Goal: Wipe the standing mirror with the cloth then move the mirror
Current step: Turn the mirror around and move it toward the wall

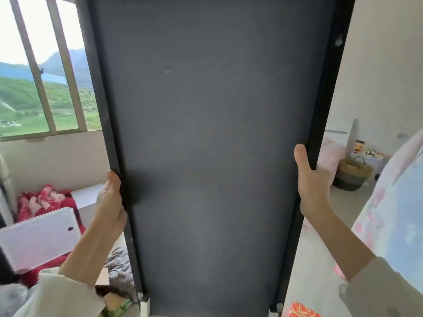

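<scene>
Left hand [111,202], right hand [312,181] grip mirror [210,145] frame edges — dark back facing.

A barred window [43,72] is seen at left, green hills beyond. Below it a red patterned blanket [43,200] is laid, with a white box [39,239] on top. A woven basket [352,172] is seen at right, beside pink bedding [332,154].

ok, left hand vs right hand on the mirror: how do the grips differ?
The left hand grips the mirror's left edge lower down; the right hand grips the right edge higher. The left thumb curls over the frame rim; the right thumb points straight up along the dark back panel. Both hold the frame edges with fingers hidden behind, and both arms wear pale sleeves.
</scene>
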`<state>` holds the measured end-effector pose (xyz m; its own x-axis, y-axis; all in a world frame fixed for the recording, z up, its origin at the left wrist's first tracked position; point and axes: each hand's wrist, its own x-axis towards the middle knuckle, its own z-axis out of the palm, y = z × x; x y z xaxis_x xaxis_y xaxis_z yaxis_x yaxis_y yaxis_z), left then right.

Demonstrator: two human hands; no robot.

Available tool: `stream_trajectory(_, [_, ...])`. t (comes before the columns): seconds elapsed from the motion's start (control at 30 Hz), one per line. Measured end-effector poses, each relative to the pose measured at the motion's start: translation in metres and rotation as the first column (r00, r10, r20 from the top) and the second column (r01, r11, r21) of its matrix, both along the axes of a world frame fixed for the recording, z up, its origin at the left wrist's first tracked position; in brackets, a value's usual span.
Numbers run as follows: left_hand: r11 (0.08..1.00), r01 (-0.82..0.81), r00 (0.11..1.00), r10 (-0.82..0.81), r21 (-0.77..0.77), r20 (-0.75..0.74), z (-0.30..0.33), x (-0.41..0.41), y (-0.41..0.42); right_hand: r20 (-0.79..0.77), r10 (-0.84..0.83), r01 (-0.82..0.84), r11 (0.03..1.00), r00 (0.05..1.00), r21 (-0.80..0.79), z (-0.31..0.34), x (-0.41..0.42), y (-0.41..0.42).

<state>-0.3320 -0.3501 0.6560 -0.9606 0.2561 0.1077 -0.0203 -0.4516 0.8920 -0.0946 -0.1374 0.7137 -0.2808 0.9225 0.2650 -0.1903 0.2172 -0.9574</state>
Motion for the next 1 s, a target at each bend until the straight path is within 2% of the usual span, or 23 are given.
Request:
stream_trajectory(0.17, [0.999, -0.014, 1.0, 0.014, -0.033, 0.008, -0.001, -0.076, 0.021, 0.074, -0.047, 0.053, 0.995, 0.996, -0.08, -0.012, -0.085, 0.025])
stream_trajectory(0.4, [0.997, -0.041, 0.999, 0.042, -0.07, 0.01, 0.007, -0.155, 0.099, 0.04, -0.094, 0.099, 0.983, 0.995, -0.157, -0.038, -0.169, 0.115])
stream_trajectory(0.63, [0.989, -0.003, 0.999, -0.003, -0.15, -0.041, 0.021, -0.228, 0.233, 0.056, -0.153, 0.16, 0.971, 0.987, -0.176, -0.044, -0.233, 0.238])
stream_trajectory(0.73, [0.991, 0.028, 0.999, -0.033, -0.132, -0.04, 0.026, -0.259, 0.291, 0.022, -0.146, 0.147, 0.972, 0.989, -0.181, -0.033, -0.263, 0.29])
stream_trajectory(0.83, [0.989, 0.054, 0.997, -0.061, -0.135, -0.044, 0.027, -0.297, 0.345, -0.078, -0.16, 0.152, 0.983, 0.984, -0.106, -0.016, -0.286, 0.327])
stream_trajectory(1.0, [0.984, 0.149, 0.988, -0.153, -0.096, -0.037, 0.025, -0.355, 0.443, -0.061, -0.266, 0.263, 0.963, 0.962, -0.053, -0.008, -0.329, 0.415])
